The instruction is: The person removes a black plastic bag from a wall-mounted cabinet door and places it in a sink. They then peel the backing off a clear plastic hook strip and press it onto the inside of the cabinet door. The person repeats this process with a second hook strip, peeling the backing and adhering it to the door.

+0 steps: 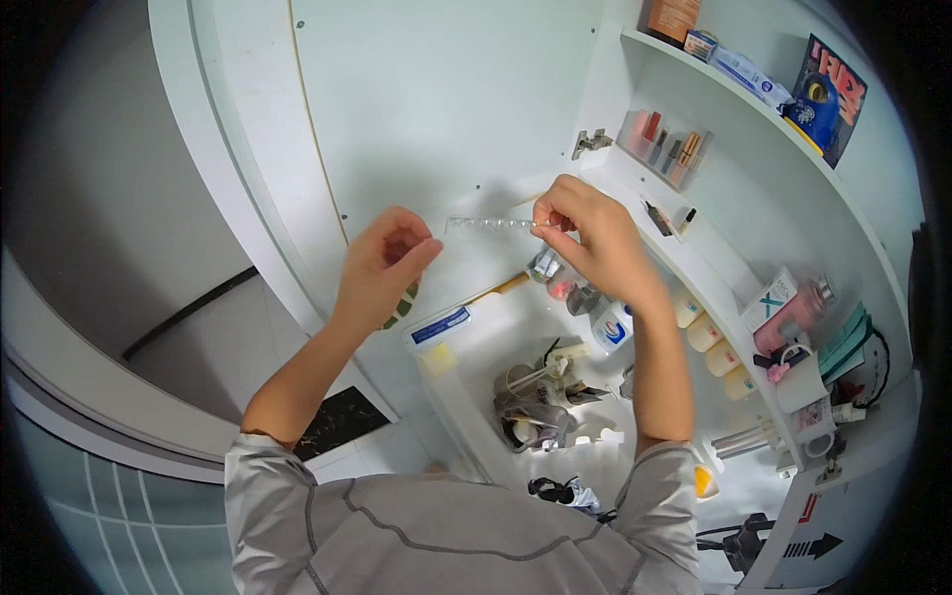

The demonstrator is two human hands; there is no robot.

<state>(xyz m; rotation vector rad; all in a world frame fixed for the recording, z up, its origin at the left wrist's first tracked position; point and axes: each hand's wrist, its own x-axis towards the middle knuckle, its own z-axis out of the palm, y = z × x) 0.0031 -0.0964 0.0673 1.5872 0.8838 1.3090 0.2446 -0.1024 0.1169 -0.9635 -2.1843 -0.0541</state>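
My right hand [591, 233] pinches one end of a clear, narrow plastic strip [491, 224] with small bumps along it. The strip stretches level toward my left hand [385, 256], whose fingers are curled with the thumb against them. A small gap shows between that thumb and the strip's free end. Whether the left fingers hold anything small, I cannot make out. Both hands are raised in front of an open white cabinet, above a white counter [451, 392].
On the right, a shelf carries a clear lipstick holder [666, 149], a pink bottle [793, 315] and a white mug [798, 382]. Below stand cream-coloured cups [721, 357], a white bottle [612, 327] and a grey holder with tools [535, 416]. A yellow comb [501, 288] lies farther back.
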